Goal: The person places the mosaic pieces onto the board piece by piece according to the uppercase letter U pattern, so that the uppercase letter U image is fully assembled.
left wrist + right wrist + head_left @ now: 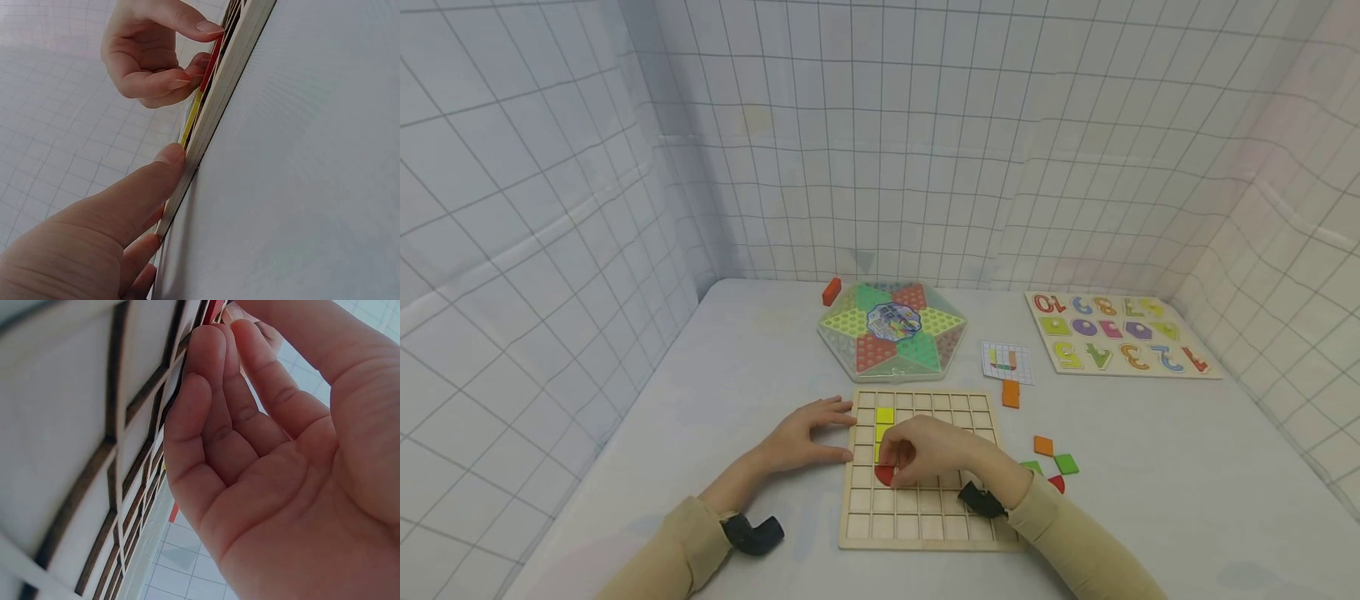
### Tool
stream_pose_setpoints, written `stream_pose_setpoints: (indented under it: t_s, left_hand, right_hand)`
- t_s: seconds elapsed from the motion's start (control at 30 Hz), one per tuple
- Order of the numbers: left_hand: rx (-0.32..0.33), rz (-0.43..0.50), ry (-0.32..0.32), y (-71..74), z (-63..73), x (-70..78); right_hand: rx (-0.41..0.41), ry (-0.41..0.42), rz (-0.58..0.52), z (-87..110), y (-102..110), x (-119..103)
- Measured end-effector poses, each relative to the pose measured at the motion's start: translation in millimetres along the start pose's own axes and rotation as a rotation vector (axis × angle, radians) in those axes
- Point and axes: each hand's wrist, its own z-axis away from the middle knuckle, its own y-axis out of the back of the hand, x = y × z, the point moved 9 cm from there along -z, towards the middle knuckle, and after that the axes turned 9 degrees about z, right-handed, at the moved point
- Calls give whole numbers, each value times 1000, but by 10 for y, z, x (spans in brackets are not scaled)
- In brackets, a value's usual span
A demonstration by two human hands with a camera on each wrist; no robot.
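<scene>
A wooden grid board [931, 535] lies on the table with three yellow square tiles [885, 414] in one column. Just below them in that column is a red tile with a rounded edge [882, 474]. My right hand [936, 450] reaches over the board, thumb and fingertips pinching this red tile [211, 65]; the hand hides part of it and of the lower yellow tiles. Along the board's left edge rests my left hand [805, 437], fingers spread and fairly straight. Its thumb touches the frame in the left wrist view.
Right of the board lie orange tiles [1043, 446], green tiles [1066, 464] and another red tile [1057, 483]. A pattern card [1007, 362] sits above them. Farther back are a hexagonal Chinese checkers board [892, 329], a red block [831, 292] and a number puzzle [1120, 333].
</scene>
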Motion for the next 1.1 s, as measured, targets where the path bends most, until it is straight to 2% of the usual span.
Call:
stream_pose_setpoints:
  t_s: [0.57, 0.77, 1.1]
  left_hand:
    - [6, -13, 25, 0, 4, -7]
    - [4, -12, 16, -4, 1, 0]
    - [-2, -15, 18, -7, 2, -11]
  right_hand:
    - [21, 12, -43, 59, 98, 37]
    - [33, 6, -73, 161, 266, 97]
    - [135, 0, -153, 520, 686, 255]
